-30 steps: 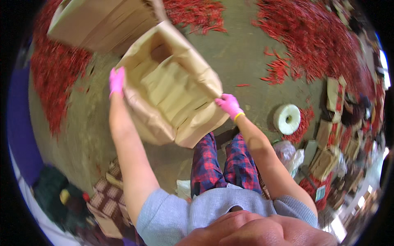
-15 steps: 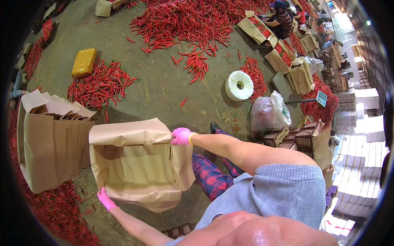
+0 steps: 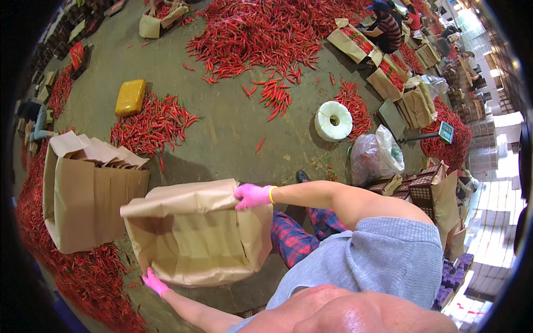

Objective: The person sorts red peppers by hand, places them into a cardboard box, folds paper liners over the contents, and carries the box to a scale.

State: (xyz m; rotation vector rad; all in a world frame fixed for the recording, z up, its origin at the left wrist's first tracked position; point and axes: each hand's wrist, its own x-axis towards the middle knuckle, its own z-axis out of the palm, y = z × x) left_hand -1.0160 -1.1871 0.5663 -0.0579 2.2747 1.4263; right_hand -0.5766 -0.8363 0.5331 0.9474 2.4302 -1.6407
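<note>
Both my hands, in pink gloves, hold a box lined with brown paper (image 3: 194,191), its paper folded out over the rim. No contents show inside it; creased paper covers the floor and walls. My right hand (image 3: 254,196) is closed over the far right corner of the rim. At the near left corner, my left hand (image 3: 154,282) grips the edge, its fingers partly hidden by the paper. Just left of the box stands a row of nested brown paper liners or boxes (image 3: 83,205), pressed close together.
Red chillies (image 3: 261,39) lie in a large heap ahead, with a smaller pile (image 3: 152,125) beside a yellow package (image 3: 131,98). A white roll (image 3: 333,121), a clear plastic bag (image 3: 375,158), a scale (image 3: 391,119) and brown crates (image 3: 422,194) stand at right. A co-worker (image 3: 386,28) crouches far right.
The box has tilted and turned slightly, its far right corner lower, both hands still on it. The surroundings have shifted rightward in view, and a co-worker's hands now show at the far top left.
</note>
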